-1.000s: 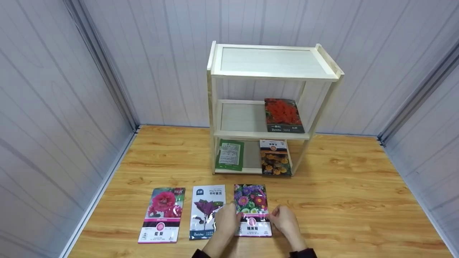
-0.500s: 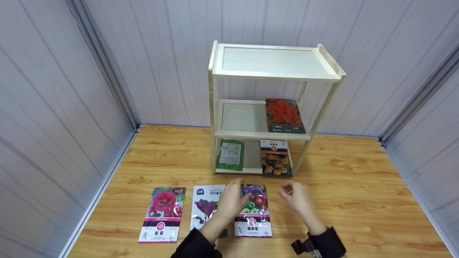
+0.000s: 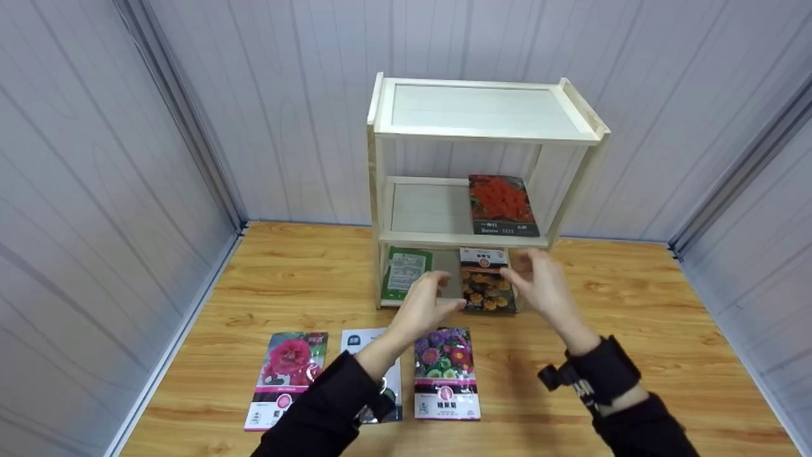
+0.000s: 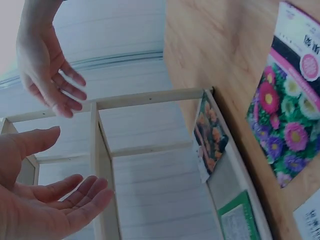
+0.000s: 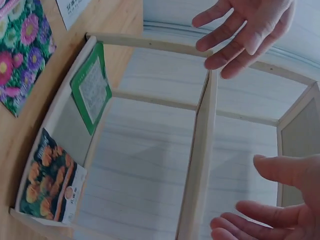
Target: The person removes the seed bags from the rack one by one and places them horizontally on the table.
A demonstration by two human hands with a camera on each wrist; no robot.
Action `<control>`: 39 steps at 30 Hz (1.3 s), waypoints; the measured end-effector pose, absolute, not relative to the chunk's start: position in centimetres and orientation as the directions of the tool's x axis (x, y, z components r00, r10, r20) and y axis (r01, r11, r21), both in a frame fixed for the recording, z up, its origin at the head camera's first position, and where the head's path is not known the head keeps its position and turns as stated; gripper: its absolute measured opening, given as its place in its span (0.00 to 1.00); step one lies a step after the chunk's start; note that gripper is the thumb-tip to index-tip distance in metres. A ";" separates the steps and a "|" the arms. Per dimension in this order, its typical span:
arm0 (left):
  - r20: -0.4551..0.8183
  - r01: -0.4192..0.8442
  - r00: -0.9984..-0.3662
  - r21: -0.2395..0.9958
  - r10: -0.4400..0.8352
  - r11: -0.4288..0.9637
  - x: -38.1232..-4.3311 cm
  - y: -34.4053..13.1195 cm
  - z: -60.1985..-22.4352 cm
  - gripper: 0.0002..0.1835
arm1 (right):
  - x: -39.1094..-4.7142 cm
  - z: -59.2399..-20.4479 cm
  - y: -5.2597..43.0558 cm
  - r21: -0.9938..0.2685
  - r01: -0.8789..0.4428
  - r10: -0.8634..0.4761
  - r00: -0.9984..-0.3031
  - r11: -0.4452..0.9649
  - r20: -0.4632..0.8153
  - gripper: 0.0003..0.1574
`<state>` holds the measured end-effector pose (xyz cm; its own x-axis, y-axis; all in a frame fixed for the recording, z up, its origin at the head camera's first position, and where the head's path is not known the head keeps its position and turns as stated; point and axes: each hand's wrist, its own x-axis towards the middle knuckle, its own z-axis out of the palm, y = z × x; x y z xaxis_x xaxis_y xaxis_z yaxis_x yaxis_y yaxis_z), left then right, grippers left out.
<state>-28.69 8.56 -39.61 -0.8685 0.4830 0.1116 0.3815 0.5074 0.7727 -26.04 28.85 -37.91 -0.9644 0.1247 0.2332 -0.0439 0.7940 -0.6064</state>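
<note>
"糖果菊" — on mixed-flower packet (image 3: 446, 374)

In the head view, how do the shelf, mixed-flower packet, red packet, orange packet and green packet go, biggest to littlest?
1. Shelf
2. Mixed-flower packet, maybe helped by being nearer the camera
3. Red packet and orange packet: too alike to rank
4. Green packet

We saw smooth wood on the shelf (image 3: 480, 108), glossy, plastic-looking flower packets (image 3: 445, 374), a shiny, wood-grained bench (image 3: 634, 355) and matt cloth sleeves (image 3: 317, 406).
</note>
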 end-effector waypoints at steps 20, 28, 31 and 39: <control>0.034 0.228 -0.919 0.858 0.393 0.460 -34.3 14.2 -34.3 0.27 | -34.3 -33.8 31.1 -0.544 0.109 0.199 -0.974 0.832 0.110 0.27; -0.015 0.124 -0.955 0.887 0.297 0.446 -36.2 16.0 -34.4 0.27 | -35.3 -33.8 31.9 -0.589 0.226 0.280 -0.960 0.776 0.000 0.34; -0.030 0.099 -0.962 0.887 0.271 0.451 -36.7 16.5 -34.4 0.28 | -35.5 -33.8 32.1 -0.597 0.239 0.284 -0.959 0.766 -0.020 0.36; -0.120 -0.056 -0.971 0.955 0.208 0.292 -37.5 17.2 -34.7 0.30 | -35.8 -33.5 32.2 -0.642 0.283 0.304 -0.949 0.713 -0.082 0.38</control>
<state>-37.46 17.22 -34.67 -0.9708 0.2079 -0.1201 -0.0555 0.2922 0.9547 -35.80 32.22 -33.49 -0.9493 0.3036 -0.0821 0.2834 0.7125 -0.6419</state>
